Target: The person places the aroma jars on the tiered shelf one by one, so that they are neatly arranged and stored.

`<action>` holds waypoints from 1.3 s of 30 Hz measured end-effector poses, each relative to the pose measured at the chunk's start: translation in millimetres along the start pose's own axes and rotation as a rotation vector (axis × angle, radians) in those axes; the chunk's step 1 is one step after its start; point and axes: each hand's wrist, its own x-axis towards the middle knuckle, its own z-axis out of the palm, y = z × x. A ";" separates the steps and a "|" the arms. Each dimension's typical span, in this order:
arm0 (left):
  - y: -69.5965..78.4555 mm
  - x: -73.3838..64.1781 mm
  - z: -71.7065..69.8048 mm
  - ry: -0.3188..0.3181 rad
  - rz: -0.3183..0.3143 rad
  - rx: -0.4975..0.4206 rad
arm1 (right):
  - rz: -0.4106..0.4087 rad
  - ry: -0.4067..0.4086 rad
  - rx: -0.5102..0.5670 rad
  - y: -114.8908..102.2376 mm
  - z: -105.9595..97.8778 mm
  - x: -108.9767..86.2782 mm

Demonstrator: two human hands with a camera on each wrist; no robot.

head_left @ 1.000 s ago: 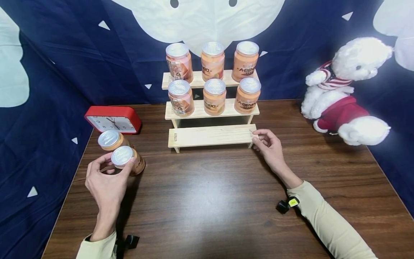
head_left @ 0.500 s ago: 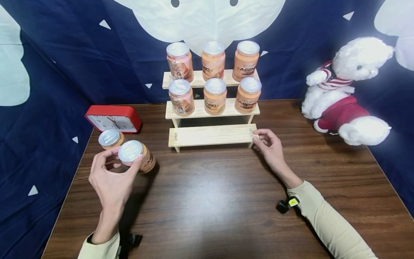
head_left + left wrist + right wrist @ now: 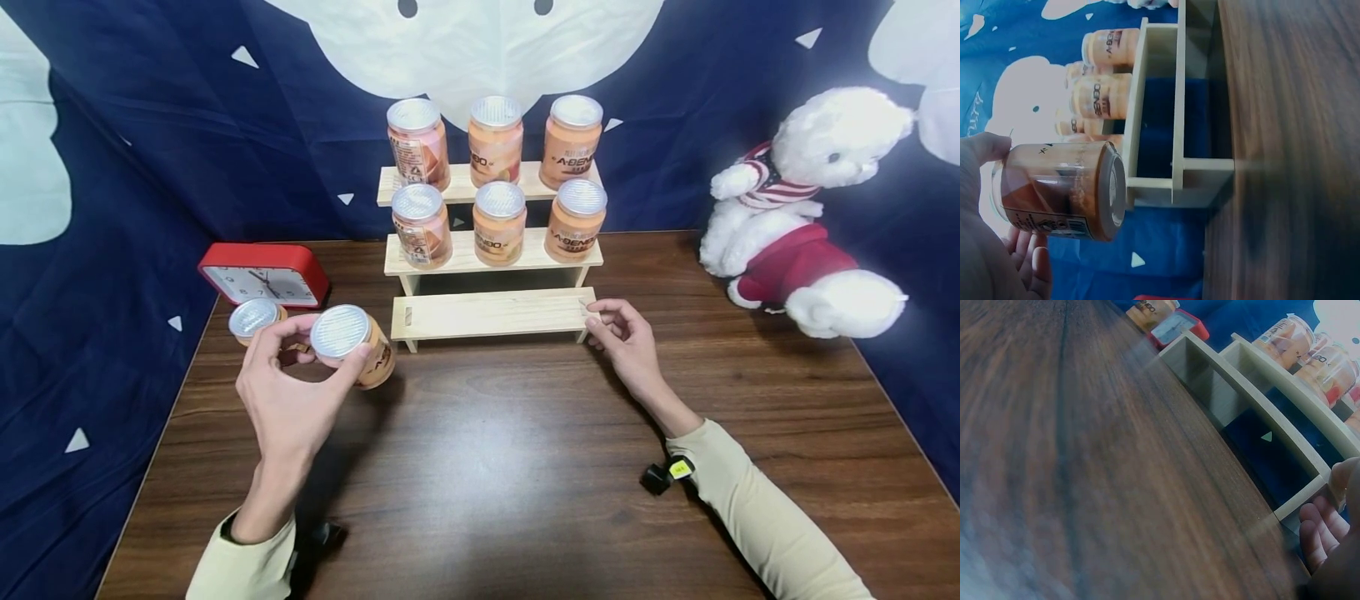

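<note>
My left hand (image 3: 291, 390) grips a clear fruit can (image 3: 378, 360) with a silver lid, thumb on one side and fingers on the other. In the left wrist view, the fruit can (image 3: 1054, 190) is held off the table, its base facing the shelf. My right hand (image 3: 626, 346) pinches the right end of the lowest step of a wooden three-step shelf (image 3: 495, 315). That step bears no cans. Each of the two upper steps carries a row of three similar fruit cans (image 3: 498, 225). Another fruit can (image 3: 253, 321) stands behind my left hand, partly hidden by it.
A red clock (image 3: 262, 275) stands at the back left of the brown wooden table (image 3: 480, 467). White plush toys (image 3: 802, 217) sit at the back right. A dark blue patterned cloth (image 3: 165, 150) hangs behind the table.
My left hand has carried the fruit can rightward and slightly away from me, off its spot by the other can, toward the shelf. My right hand has stayed at the shelf's end.
</note>
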 end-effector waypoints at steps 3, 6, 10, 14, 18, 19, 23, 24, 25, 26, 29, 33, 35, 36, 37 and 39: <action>4.1 2.2 6.0 -0.017 0.019 -0.017 | 0.003 -0.001 0.002 -0.3 0.3 -0.3; 6.7 3.9 13.1 -0.024 0.050 -0.043 | 0.002 0.000 0.002 -0.7 0.8 -0.2; 9.0 4.8 23.8 -0.043 0.072 -0.081 | 0.002 -0.002 0.003 -0.7 1.2 0.1; 12.5 4.0 36.1 -0.080 0.075 -0.114 | 0.007 -0.001 0.005 0.0 0.6 0.0; 14.4 0.9 50.7 -0.118 0.087 -0.145 | 0.010 0.001 0.004 -0.1 -0.2 -0.4; 14.5 -0.3 54.4 -0.127 0.089 -0.153 | 0.010 0.002 0.003 -0.2 -0.4 -0.5; 14.8 -5.5 68.9 -0.169 0.103 -0.164 | 0.012 0.000 0.000 -0.1 -0.7 -0.7; 15.0 -6.6 72.5 -0.178 0.107 -0.166 | 0.012 0.000 0.000 0.0 -0.7 -0.7; 15.3 -7.4 75.8 -0.187 0.109 -0.166 | 0.012 0.000 0.001 0.0 -0.7 -0.7; 15.8 -8.1 79.0 -0.194 0.114 -0.166 | 0.011 0.000 0.002 0.2 -0.5 -0.6; 17.6 -9.5 87.9 -0.214 0.117 -0.179 | 0.008 0.000 0.006 -0.5 0.0 -0.6; 19.9 -11.3 98.4 -0.238 0.123 -0.193 | 0.002 -0.002 0.006 -0.8 0.3 -0.5; 20.6 -12.4 103.5 -0.250 0.130 -0.197 | -0.001 0.000 0.005 -0.6 0.1 -0.4; 21.3 -13.1 106.0 -0.256 0.133 -0.200 | -0.002 0.000 0.006 -0.6 0.0 -0.4; 21.8 -13.7 108.3 -0.263 0.136 -0.201 | -0.003 0.001 0.007 -0.8 -0.1 -0.4; 23.3 -15.2 112.7 -0.273 0.140 -0.205 | -0.004 0.000 0.012 -0.9 0.0 -0.4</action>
